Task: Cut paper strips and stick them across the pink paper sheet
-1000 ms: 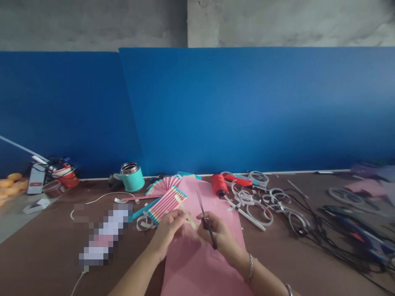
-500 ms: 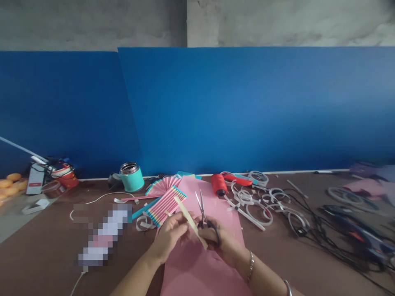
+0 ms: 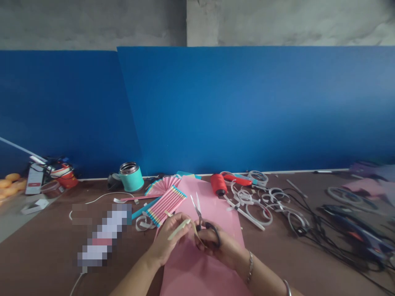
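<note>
My left hand [image 3: 169, 234] is closed on a pale cream strip [image 3: 179, 230], which slants across its fingers. My right hand [image 3: 217, 242] holds scissors [image 3: 199, 211] with black handles, fingers through the loops; the blades point up and stand slightly apart. Between the two hands a thin curved piece of the strip runs down to my right fingertips. Whether it joins the piece at my left hand cannot be made out. Both hands are above a long sheet of pink paper [image 3: 197, 275]. Just beyond my left hand lies a pleated pink paper piece [image 3: 166, 205] with blue edges.
A pink paper fan [image 3: 163, 186] and a turquoise metal-rimmed container [image 3: 131, 177] stand further back. A red thread spool [image 3: 218, 184] rests on the pink sheet. White tape coils [image 3: 259, 211] and black cables [image 3: 321, 238] spread to the right. A blue partition [image 3: 240, 111] closes off the back.
The cream strip, straight between both hands before, now appears bent, with one part against my left fingers and a curl by my right. The scissors have tilted a little to the left.
</note>
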Demonstrator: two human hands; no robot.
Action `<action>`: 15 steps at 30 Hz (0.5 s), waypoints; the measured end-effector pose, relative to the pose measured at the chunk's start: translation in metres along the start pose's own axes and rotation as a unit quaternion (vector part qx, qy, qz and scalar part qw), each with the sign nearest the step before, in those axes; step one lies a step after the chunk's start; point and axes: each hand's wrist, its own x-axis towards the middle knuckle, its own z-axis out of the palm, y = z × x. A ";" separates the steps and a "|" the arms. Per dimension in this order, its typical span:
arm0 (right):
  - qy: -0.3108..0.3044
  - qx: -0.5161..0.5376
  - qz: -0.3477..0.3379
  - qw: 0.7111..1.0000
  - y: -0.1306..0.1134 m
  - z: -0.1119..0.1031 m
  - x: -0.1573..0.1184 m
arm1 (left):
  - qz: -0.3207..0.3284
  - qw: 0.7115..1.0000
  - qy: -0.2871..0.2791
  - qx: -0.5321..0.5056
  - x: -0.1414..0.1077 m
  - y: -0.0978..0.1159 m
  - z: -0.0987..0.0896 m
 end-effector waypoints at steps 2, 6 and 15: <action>0.036 -0.025 -0.025 0.999 -0.002 0.003 -0.001 | -0.001 0.999 0.031 -0.015 0.003 -0.001 -0.001; 0.098 -0.090 -0.074 0.988 -0.006 0.010 -0.003 | -0.017 0.994 0.101 -0.027 0.008 -0.008 -0.005; 0.086 -0.176 -0.006 0.981 0.000 0.004 -0.001 | 0.022 0.985 0.171 -0.006 0.013 -0.010 -0.011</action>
